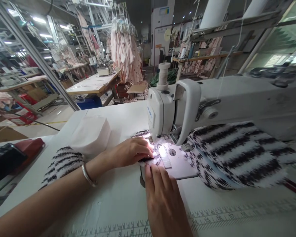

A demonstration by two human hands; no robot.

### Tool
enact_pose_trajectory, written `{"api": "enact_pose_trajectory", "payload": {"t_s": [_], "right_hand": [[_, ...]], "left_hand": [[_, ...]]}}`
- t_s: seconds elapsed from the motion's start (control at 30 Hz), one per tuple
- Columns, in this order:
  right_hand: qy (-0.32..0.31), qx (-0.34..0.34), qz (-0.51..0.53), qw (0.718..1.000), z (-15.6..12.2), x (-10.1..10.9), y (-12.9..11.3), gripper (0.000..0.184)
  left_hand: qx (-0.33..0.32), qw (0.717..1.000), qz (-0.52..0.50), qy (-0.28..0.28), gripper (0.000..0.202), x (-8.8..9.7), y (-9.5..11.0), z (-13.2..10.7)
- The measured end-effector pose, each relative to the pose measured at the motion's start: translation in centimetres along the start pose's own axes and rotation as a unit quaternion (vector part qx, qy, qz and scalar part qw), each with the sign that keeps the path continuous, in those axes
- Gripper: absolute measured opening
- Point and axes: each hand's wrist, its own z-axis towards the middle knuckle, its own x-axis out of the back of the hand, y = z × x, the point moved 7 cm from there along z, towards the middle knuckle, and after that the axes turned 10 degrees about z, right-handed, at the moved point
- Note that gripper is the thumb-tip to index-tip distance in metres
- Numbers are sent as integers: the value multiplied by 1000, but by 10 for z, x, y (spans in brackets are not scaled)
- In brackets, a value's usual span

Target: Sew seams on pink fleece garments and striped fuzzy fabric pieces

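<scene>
A white industrial sewing machine (212, 105) stands on a white table (113, 197). My left hand (130, 152) lies flat with fingers together, pressing a small piece of black-and-white striped fabric (148, 159) beside the lit needle area. My right hand (162, 197) rests flat just in front of the needle plate (177, 164), fingertips on the same piece. A silver bangle (87, 176) sits on my left wrist. A larger bundle of striped fabric (239, 154) lies under the machine's arm at the right.
A stack of white pieces (91, 133) and another striped piece (61, 163) lie at the left. A ruler strip (224, 215) runs along the table's front edge. A red and black object (12, 156) sits far left. Tables and hanging pink garments (124, 49) fill the background.
</scene>
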Motion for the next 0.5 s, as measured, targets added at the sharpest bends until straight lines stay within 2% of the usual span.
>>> {"api": "enact_pose_trajectory", "payload": {"t_s": [0.2,0.5], "right_hand": [[-14,-12,-12,1000,3,0,10,46],[-33,-11,-15,999,3,0,15,45]], "left_hand": [[-23,999,-29,15,22,-2,1,-5],[-11,1000,-17,17,20,-5,-2,-7]]}}
